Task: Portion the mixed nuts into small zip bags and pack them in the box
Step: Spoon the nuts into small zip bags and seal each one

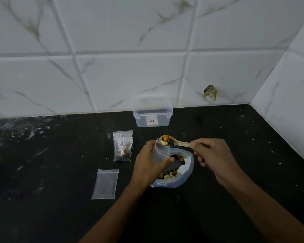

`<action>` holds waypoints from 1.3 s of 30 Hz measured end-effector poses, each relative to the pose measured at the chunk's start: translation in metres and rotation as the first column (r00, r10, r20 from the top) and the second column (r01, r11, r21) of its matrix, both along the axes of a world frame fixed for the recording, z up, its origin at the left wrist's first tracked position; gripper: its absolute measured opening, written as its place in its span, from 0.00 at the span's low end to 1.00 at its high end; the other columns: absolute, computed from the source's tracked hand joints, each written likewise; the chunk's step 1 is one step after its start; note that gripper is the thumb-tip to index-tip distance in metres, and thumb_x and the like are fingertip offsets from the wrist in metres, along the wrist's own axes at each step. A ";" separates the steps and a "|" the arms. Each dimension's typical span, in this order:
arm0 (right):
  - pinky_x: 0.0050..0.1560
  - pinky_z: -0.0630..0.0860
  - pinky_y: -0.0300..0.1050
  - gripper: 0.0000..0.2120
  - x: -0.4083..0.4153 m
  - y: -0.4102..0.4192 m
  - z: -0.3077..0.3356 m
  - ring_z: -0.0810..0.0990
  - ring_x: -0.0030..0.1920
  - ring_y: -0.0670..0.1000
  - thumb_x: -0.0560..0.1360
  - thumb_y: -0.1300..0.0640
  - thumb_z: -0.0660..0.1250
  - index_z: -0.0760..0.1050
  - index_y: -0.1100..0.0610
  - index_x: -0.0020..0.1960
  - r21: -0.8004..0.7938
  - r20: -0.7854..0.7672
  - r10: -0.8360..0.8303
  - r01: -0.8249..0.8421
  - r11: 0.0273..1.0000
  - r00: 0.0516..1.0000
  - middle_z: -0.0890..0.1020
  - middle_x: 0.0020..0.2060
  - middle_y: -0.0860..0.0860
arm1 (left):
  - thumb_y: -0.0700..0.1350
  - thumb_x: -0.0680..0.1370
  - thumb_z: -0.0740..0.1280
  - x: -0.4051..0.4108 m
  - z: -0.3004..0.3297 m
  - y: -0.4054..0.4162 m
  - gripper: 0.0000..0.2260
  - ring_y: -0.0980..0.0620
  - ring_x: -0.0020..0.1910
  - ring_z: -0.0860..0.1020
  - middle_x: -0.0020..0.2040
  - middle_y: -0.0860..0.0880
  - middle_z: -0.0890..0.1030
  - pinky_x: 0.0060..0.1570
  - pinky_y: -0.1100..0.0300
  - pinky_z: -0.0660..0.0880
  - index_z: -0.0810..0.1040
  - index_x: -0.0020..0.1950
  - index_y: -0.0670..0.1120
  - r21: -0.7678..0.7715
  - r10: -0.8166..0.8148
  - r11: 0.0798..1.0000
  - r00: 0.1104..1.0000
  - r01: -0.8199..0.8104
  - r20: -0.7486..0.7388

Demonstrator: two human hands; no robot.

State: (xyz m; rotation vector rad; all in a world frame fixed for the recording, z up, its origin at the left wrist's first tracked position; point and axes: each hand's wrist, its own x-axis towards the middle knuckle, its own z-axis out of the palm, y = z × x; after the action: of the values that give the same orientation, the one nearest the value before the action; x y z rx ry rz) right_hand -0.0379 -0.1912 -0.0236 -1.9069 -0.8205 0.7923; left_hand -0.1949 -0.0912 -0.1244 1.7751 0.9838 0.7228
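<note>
My left hand (148, 163) grips a small clear zip bag (160, 152) upright, its mouth held open, over the big bag of mixed nuts (179, 174). My right hand (211, 155) holds a wooden spoon (175, 142) by the handle; its bowl is heaped with nuts and hovers at the small bag's mouth. Two small zip bags with nuts in them (122, 148) lie to the left. An empty flat zip bag (105, 184) lies nearer me. The clear plastic box (152, 113) stands open by the wall.
Everything sits on a black stone counter (51, 172) with white scuffs. White marble-look tiles form the back wall and a side wall at the right corner. A chipped hole (210, 92) marks the tile behind the box.
</note>
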 end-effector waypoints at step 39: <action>0.39 0.79 0.44 0.08 -0.019 0.011 -0.136 0.77 0.36 0.44 0.78 0.60 0.63 0.80 0.55 0.43 -0.136 0.572 0.181 -0.125 0.983 0.800 0.78 0.37 0.47 | 0.48 0.70 0.74 -0.032 -0.023 0.001 0.25 0.56 0.60 0.80 0.61 0.51 0.79 0.59 0.53 0.78 0.70 0.64 0.58 -0.312 0.034 0.949 0.964 0.052 0.265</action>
State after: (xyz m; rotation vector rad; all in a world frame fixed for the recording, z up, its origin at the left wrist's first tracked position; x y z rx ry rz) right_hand -0.0571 -0.1806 -0.1593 -2.2236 -1.3466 0.3216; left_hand -0.2270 -0.0902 -0.1478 1.3614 0.8527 0.7317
